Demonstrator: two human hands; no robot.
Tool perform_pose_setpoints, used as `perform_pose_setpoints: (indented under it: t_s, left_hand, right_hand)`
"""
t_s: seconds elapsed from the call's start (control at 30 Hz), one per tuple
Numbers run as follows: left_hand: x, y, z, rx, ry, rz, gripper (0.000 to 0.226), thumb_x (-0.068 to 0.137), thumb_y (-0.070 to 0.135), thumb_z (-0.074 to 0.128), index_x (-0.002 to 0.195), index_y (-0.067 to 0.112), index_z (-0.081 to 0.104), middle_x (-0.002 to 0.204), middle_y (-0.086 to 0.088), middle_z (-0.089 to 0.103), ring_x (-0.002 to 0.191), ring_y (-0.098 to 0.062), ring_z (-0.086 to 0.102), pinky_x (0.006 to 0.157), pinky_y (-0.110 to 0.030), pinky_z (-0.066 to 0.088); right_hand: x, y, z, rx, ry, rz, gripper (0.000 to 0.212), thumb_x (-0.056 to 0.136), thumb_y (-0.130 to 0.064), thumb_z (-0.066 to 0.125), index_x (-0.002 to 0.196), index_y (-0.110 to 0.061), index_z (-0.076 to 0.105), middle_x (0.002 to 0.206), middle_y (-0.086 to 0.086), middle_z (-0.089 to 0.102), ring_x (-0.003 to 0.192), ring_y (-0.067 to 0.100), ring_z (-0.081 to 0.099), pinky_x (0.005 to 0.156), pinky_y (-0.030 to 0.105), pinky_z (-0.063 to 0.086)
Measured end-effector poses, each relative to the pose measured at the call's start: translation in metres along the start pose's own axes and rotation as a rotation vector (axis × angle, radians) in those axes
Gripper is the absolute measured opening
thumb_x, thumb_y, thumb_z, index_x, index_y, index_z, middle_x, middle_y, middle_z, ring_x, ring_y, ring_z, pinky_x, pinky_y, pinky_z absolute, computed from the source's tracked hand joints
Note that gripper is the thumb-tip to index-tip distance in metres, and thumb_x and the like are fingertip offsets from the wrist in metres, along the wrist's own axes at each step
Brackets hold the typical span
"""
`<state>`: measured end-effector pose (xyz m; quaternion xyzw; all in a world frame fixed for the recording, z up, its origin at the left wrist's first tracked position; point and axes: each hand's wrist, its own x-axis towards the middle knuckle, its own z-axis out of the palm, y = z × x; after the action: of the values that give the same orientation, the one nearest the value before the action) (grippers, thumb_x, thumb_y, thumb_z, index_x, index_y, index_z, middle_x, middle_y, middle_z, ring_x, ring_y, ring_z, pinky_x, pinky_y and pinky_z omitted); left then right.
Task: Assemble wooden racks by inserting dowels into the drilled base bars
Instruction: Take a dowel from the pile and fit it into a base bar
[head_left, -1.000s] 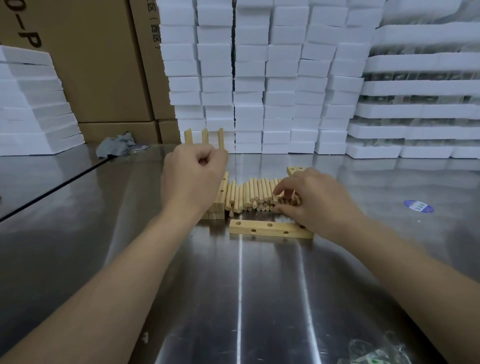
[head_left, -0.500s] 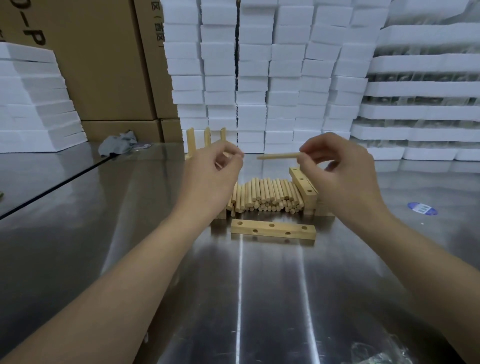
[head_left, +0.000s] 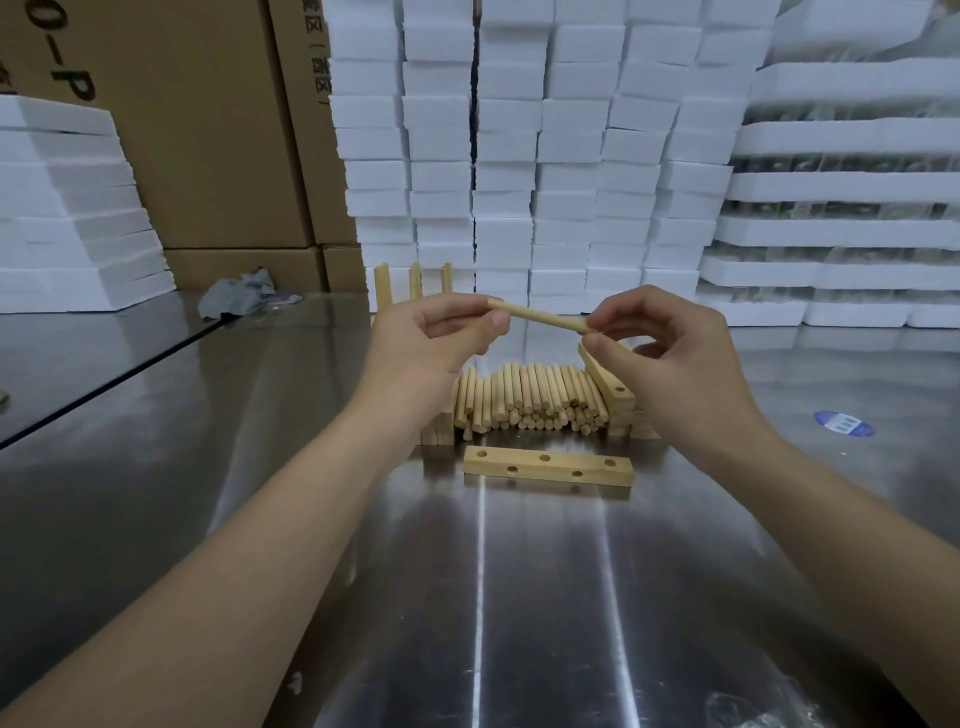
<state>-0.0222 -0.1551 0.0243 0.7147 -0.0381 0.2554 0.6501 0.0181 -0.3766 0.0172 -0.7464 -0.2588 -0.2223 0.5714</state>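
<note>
Left hand (head_left: 431, 338) and right hand (head_left: 670, 353) each pinch one end of a single dowel (head_left: 540, 315), held above the dowel pile (head_left: 530, 400). Drilled base bar (head_left: 548, 466) lies flat on the steel table (head_left: 519, 597), nearer the camera.

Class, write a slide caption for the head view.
One dowel pinched between left hand and right hand, above the dowel pile and drilled base bar.

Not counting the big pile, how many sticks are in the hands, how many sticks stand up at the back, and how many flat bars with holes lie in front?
Stick pinched between left hand and right hand: 1
Upright sticks at the back: 3
Flat bar with holes in front: 1
Total: 5
</note>
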Motion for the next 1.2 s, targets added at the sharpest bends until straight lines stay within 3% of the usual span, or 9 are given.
perform_pose_setpoints:
  t_s: [0.2,0.3,0.4,0.5,0.63,0.73,0.87,1.1,1.2]
  left_hand:
    - [0.002,0.0,-0.004,-0.001,-0.033,0.006,0.01,0.093,0.026,0.082,0.103,0.029,0.083,0.096,0.008,0.083,0.071,0.004,0.067,0.06,-0.008,0.049]
    - [0.004,-0.001,-0.008,0.134,-0.093,0.02,0.004,0.093,0.03,0.082,0.096,0.031,0.083,0.086,0.013,0.078,0.073,0.004,0.066,0.063,-0.008,0.049]
    - [0.004,0.001,-0.013,0.244,-0.213,0.052,0.005,0.089,0.031,0.087,0.094,0.029,0.085,0.083,0.011,0.076,0.073,-0.001,0.062,0.065,-0.013,0.049]
    - [0.003,0.003,-0.016,0.323,-0.305,0.096,0.003,0.089,0.034,0.087,0.091,0.032,0.086,0.082,0.014,0.076,0.072,-0.002,0.059,0.063,-0.013,0.048]
    - [0.002,0.002,-0.019,0.681,-0.392,0.128,0.009,0.094,0.039,0.079,0.09,0.044,0.085,0.084,0.024,0.075,0.069,-0.002,0.062,0.063,-0.023,0.049]
    - [0.001,0.003,-0.018,0.906,-0.503,0.11,0.009,0.089,0.048,0.079,0.095,0.045,0.085,0.078,0.022,0.073,0.074,-0.009,0.068,0.065,-0.03,0.054]
    - [-0.004,0.002,-0.013,1.141,-0.651,0.089,0.02,0.084,0.055,0.081,0.095,0.038,0.086,0.064,0.021,0.063,0.067,-0.005,0.059,0.055,-0.024,0.038]
    - [-0.012,-0.007,0.009,1.02,-0.681,0.066,0.03,0.075,0.059,0.09,0.089,0.034,0.082,0.07,0.013,0.062,0.065,-0.006,0.057,0.06,-0.028,0.041]
    - [-0.008,-0.003,0.003,0.93,-0.739,0.02,0.024,0.076,0.048,0.094,0.068,0.039,0.073,0.065,0.014,0.062,0.057,-0.003,0.053,0.057,-0.022,0.039]
  right_hand:
    - [0.003,0.005,-0.002,-0.021,0.009,-0.007,0.015,0.089,-0.007,0.08,0.093,-0.02,0.074,0.095,-0.006,0.077,0.091,0.011,0.072,0.075,0.034,0.056]
    - [0.007,0.004,-0.005,0.19,0.047,0.106,0.014,0.088,-0.014,0.084,0.097,-0.023,0.078,0.093,-0.005,0.078,0.087,0.008,0.071,0.072,0.022,0.054]
    - [0.011,0.004,-0.011,0.39,-0.044,0.271,0.021,0.086,-0.031,0.084,0.106,-0.026,0.082,0.093,-0.006,0.076,0.084,0.007,0.066,0.075,0.028,0.051]
    - [0.009,0.004,-0.008,0.432,-0.144,0.302,0.033,0.081,-0.044,0.081,0.107,-0.025,0.083,0.093,-0.007,0.074,0.084,0.005,0.064,0.071,0.026,0.051]
    - [0.007,0.004,-0.002,0.342,-0.132,0.285,0.024,0.092,-0.045,0.074,0.106,-0.027,0.084,0.091,-0.007,0.074,0.083,0.004,0.064,0.07,0.024,0.051]
    - [0.006,0.003,-0.001,0.272,-0.11,0.254,0.018,0.098,-0.04,0.07,0.103,-0.03,0.084,0.09,-0.007,0.074,0.082,0.005,0.064,0.073,0.028,0.05]
    - [0.004,0.0,0.0,0.215,-0.129,0.219,0.016,0.097,-0.038,0.073,0.099,-0.027,0.084,0.09,-0.003,0.076,0.081,0.006,0.064,0.073,0.03,0.05]
    - [-0.001,-0.004,0.005,0.116,-0.246,0.09,0.015,0.095,-0.035,0.075,0.091,-0.022,0.082,0.081,-0.004,0.075,0.077,0.007,0.065,0.062,0.015,0.048]
    - [-0.003,-0.006,0.007,0.065,-0.315,0.02,0.018,0.094,-0.034,0.076,0.091,-0.017,0.08,0.084,0.003,0.076,0.077,0.015,0.066,0.068,0.025,0.053]
